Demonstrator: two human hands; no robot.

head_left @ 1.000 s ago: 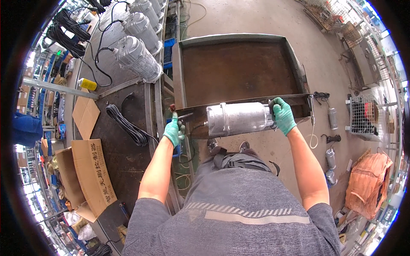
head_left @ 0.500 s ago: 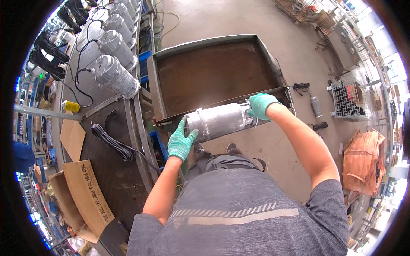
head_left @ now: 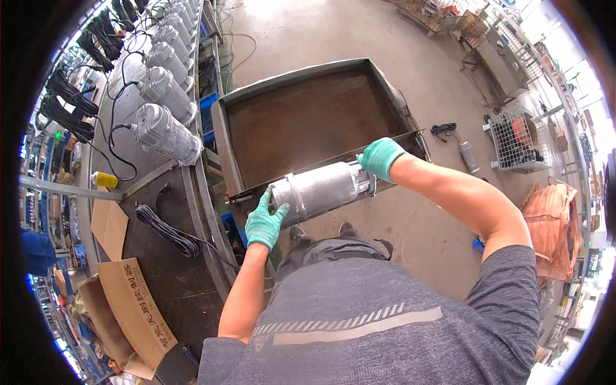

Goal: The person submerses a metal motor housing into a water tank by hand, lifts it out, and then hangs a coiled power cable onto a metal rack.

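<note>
A silver-grey cylindrical pump (head_left: 321, 190) lies on its side in front of me, along the near edge of a shallow metal tray (head_left: 295, 79) with a brown, stained bottom. My left hand (head_left: 264, 223), in a green glove, grips its wider left end, thumb and fingers round the rim. At the other end, my gloved right hand (head_left: 381, 158) is closed on the pump's narrower end, near the prongs there. The right fingertips are partly hidden behind the hand. From the left a black cable (head_left: 168, 231) runs along the bench toward the pump.
Several similar grey pumps (head_left: 165, 131) stand in a row on the left bench, with coiled black cables behind. Nearer lie an open cardboard box (head_left: 138, 305) and a yellow can (head_left: 104, 179). On the floor at right are a wire basket (head_left: 520, 142), another pump (head_left: 468, 156) and an orange sack (head_left: 550, 224).
The head view has shifted slightly. Both hands still hold the pump, which sits a little lower and further left in the picture. My right elbow has swung outward.
</note>
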